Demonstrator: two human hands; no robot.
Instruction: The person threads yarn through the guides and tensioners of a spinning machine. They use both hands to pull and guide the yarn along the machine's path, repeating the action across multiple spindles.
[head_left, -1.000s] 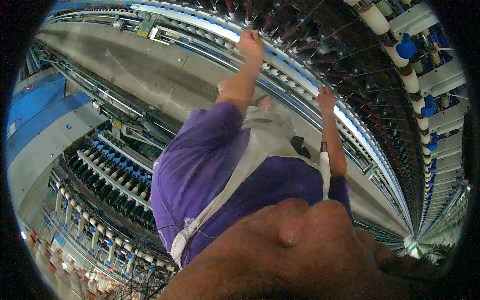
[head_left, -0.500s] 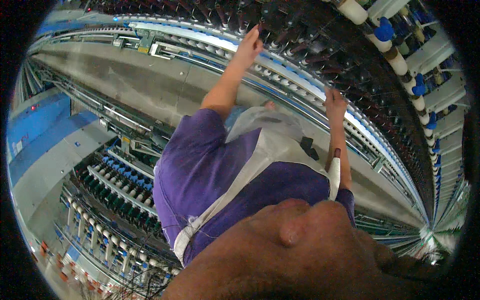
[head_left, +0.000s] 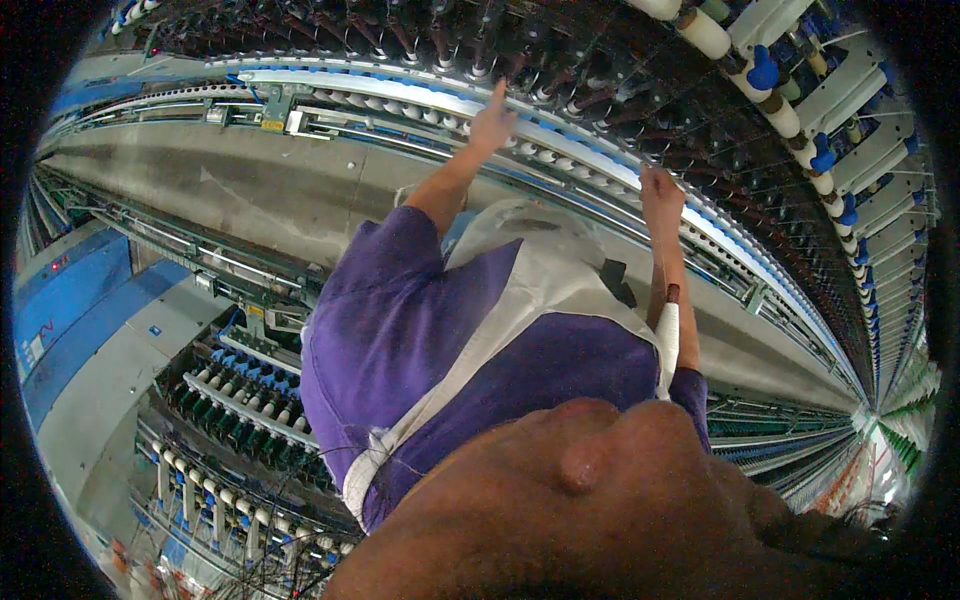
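White bobbin point(head_left: 666, 340) under right arm.

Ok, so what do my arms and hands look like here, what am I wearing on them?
Short purple sleeves end above the elbows; both forearms are bare. The left hand and right hand wear no gloves; no watch shows.
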